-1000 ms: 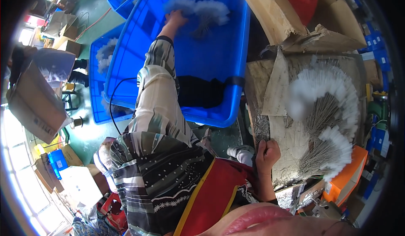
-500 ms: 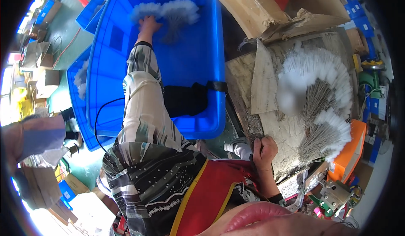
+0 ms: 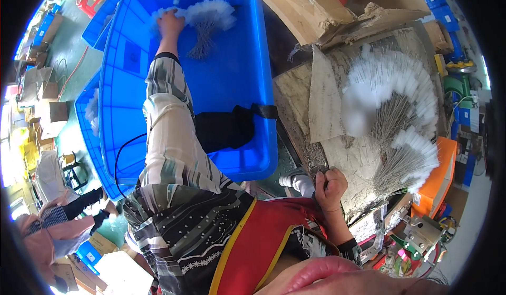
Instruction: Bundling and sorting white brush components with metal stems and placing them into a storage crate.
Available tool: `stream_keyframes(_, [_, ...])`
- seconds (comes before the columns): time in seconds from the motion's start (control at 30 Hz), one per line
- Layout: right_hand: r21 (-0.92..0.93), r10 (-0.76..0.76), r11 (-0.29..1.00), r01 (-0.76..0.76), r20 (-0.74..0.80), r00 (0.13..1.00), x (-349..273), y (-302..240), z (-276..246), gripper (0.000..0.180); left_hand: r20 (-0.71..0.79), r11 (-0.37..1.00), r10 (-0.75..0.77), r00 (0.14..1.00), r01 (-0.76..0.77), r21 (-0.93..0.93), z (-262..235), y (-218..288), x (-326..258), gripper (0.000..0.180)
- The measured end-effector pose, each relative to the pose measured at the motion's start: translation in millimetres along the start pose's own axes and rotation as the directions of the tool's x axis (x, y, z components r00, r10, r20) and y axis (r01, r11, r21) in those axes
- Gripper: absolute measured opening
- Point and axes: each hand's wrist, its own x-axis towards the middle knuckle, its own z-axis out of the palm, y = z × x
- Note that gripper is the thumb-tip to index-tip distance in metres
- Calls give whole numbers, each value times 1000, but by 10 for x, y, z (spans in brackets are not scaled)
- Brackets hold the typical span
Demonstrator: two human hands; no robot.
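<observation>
Deep in a large blue tub (image 3: 268, 84), my left hand (image 3: 171, 27) is closed over white-tipped wire brushes at the far left; its fingertips are partly hidden among the white heads. Right beside it lies a fanned bunch of white-tipped wire brushes (image 3: 211, 15), thin stems gathered toward me. My right hand (image 3: 331, 189) rests curled in a loose fist at the left edge of the worn bench (image 3: 342, 160), with nothing visible in it. To its right, a bigger pile of white-tipped wire brushes (image 3: 395, 84) spreads in a curve over the bench.
A torn cardboard box (image 3: 305, 10) stands at the bench's far end. Near the brush pile are an orange box (image 3: 436, 176) and a metal machine part (image 3: 421, 237). A black sleeve-like cloth (image 3: 224, 129) hangs inside the tub. Another person (image 3: 63, 224) is at the lower left.
The whole view has shifted slightly. A small white brush head now shows just beyond my left hand. My right hand stays curled at the bench edge. The person at the left has moved.
</observation>
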Motion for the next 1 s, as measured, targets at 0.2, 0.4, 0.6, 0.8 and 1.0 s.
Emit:
stream_keyframes(0.2, [8, 22, 1000, -22, -17, 1000, -11, 29, -21, 26, -447, 803, -155, 881, -151, -576, -462, 462, 147, 27])
stream_keyframes(0.4, [27, -21, 999, 23, -61, 998, 2, 25, -47, 27, -93, -76, -436, 895, -139, -987, -1206, 1077, -252, 14])
stream_keyframes(0.6, [-53, 30, 998, -35, -88, 996, -37, 121, -16, 28, -80, -509, -14, 997, -76, -857, -1786, 2113, -840, 18])
stream_keyframes(0.8, [-80, -31, 996, 26, -65, 997, -67, 20, -36, 27, -23, -566, 389, 921, 219, -795, -2749, 2846, -2426, 11])
stream_keyframes(1.0, [416, 237, 877, -240, 60, 970, -179, 153, -212, 23, 300, -276, 842, 449, 835, -476, -2464, 3291, -3668, 21])
